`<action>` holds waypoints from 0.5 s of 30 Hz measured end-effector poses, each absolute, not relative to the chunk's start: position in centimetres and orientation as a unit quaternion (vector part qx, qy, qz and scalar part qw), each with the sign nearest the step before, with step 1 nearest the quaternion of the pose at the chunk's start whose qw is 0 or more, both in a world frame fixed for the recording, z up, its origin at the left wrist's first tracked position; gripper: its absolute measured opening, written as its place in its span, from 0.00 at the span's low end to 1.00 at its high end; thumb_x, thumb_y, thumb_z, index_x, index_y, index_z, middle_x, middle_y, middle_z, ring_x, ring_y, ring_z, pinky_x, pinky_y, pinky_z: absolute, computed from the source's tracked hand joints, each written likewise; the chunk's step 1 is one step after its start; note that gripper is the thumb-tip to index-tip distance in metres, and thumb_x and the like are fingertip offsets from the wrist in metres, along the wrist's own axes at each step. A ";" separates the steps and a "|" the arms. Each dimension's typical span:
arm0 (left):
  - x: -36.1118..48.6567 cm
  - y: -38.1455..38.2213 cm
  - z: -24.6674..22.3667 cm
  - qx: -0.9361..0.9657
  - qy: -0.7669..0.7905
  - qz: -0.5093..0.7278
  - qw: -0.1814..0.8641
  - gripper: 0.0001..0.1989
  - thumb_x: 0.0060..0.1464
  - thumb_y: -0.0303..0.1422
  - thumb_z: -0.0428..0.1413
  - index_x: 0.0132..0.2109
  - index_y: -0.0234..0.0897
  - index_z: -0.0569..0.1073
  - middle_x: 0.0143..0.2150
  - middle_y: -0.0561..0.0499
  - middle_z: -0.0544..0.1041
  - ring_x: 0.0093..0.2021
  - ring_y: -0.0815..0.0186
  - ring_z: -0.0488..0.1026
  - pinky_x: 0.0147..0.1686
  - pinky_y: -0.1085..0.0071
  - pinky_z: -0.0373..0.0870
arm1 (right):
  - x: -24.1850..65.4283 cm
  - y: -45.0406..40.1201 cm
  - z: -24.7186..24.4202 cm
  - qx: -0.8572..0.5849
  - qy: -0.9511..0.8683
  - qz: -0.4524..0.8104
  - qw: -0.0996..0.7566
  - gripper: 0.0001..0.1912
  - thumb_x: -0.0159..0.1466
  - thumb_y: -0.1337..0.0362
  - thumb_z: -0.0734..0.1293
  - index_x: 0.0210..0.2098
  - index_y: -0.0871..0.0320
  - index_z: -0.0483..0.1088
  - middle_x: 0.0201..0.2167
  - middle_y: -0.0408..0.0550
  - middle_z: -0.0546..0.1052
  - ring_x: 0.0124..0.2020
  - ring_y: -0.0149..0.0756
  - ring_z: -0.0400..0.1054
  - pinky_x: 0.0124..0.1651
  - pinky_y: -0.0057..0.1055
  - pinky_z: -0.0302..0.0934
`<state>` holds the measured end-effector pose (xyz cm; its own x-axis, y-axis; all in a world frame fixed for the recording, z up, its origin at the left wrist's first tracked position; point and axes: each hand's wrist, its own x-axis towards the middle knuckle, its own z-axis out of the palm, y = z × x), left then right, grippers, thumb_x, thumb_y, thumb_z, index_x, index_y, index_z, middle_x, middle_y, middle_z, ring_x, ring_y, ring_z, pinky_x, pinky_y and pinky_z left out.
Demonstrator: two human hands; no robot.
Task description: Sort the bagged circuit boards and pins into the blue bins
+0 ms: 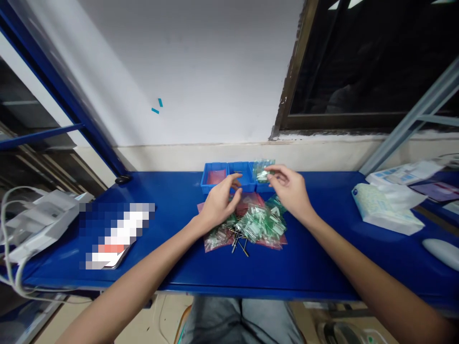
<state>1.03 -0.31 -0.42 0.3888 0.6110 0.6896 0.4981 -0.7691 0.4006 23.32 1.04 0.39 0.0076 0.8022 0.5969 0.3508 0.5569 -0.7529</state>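
My right hand (291, 191) pinches a small green-tinted plastic bag (261, 168) between thumb and fingertips, holding it up over the rightmost blue bin (267, 187). In front of the middle blue bin (244, 179), my left hand (221, 203) hovers with thumb and fingers curved apart, and nothing shows between them. A red plastic bag (217, 177) lies in the left blue bin (205, 180). Below both hands spreads a pile of green bags (260, 222) and red bags (217, 241) with small metallic pieces inside. Several loose thin metal pins (245, 247) lie at the pile's front edge.
A phone with a blurred-out screen (120, 239) lies on the blue table (308, 267) to the left. White power strips and cables (46, 222) sit at the far left. On the right are a tissue box (385, 208) and a white mouse-like object (442, 252). A wall stands behind the bins.
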 end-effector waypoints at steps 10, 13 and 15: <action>-0.4 0.5 0.1 0.856 0.358 0.373 -0.023 0.12 0.66 0.28 0.46 0.53 0.34 0.70 0.45 0.45 0.75 0.37 0.66 0.73 0.38 0.67 0.72 | 27.0 5.3 0.0 -0.548 -0.737 -0.066 0.390 0.15 0.64 0.64 0.62 0.48 0.59 0.73 0.43 0.58 0.76 0.47 0.51 0.70 0.54 0.47 0.61; -0.7 0.6 0.3 0.863 0.365 0.349 -0.029 0.12 0.66 0.28 0.45 0.52 0.35 0.71 0.45 0.46 0.76 0.38 0.66 0.73 0.38 0.68 0.71 | 26.8 4.1 -0.3 -0.530 -0.747 -0.085 0.393 0.12 0.65 0.65 0.60 0.41 0.59 0.75 0.41 0.57 0.77 0.47 0.51 0.70 0.53 0.45 0.61; -1.0 0.8 0.5 0.869 0.369 0.329 -0.032 0.13 0.67 0.29 0.45 0.51 0.35 0.71 0.44 0.46 0.76 0.38 0.65 0.74 0.38 0.67 0.71 | 26.1 3.1 -0.1 -0.505 -0.765 -0.074 0.393 0.11 0.66 0.65 0.60 0.39 0.59 0.74 0.39 0.55 0.78 0.44 0.48 0.70 0.51 0.43 0.62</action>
